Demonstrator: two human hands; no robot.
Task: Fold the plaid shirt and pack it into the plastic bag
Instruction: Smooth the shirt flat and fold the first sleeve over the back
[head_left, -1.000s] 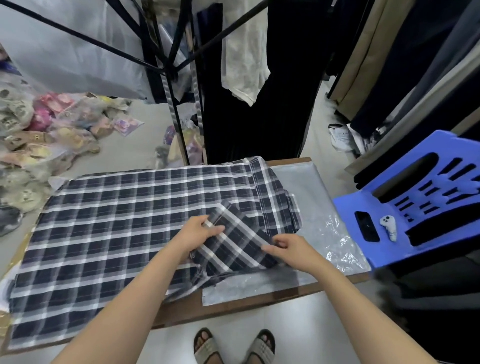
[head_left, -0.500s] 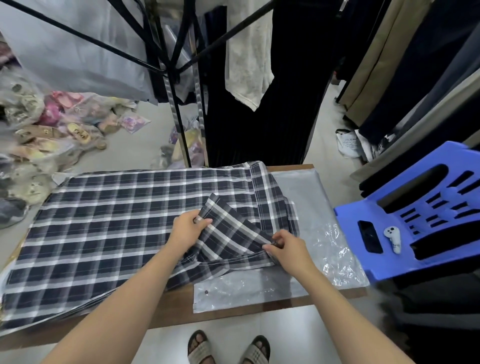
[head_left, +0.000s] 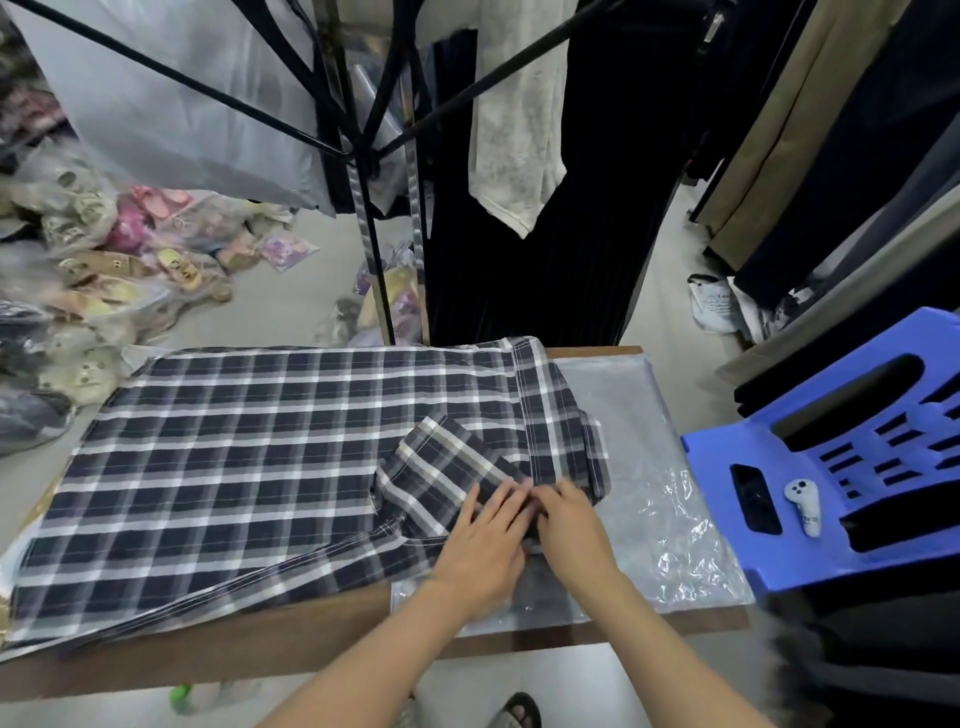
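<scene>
The dark blue and white plaid shirt (head_left: 249, 457) lies spread flat over a wooden table (head_left: 291, 644). Its short sleeve (head_left: 441, 462) is folded inward over the body near the right end. My left hand (head_left: 483, 540) and my right hand (head_left: 571, 525) lie side by side, fingers flat, pressing on the near end of that folded sleeve. Neither hand grips the cloth. A clear plastic bag (head_left: 649, 493) lies flat on the table under and to the right of the shirt's collar end.
A blue plastic chair (head_left: 831, 488) stands close on the right, with a dark phone (head_left: 756, 499) and a small white controller (head_left: 802, 504) on its seat. A black clothes rack (head_left: 374, 218) with hanging garments stands behind the table. Bagged goods (head_left: 78, 270) pile on the floor at left.
My left hand let go of the sleeve cuff and slid right to meet my right hand. The sleeve now lies flatter on the shirt body. The camera view shifted slightly.
</scene>
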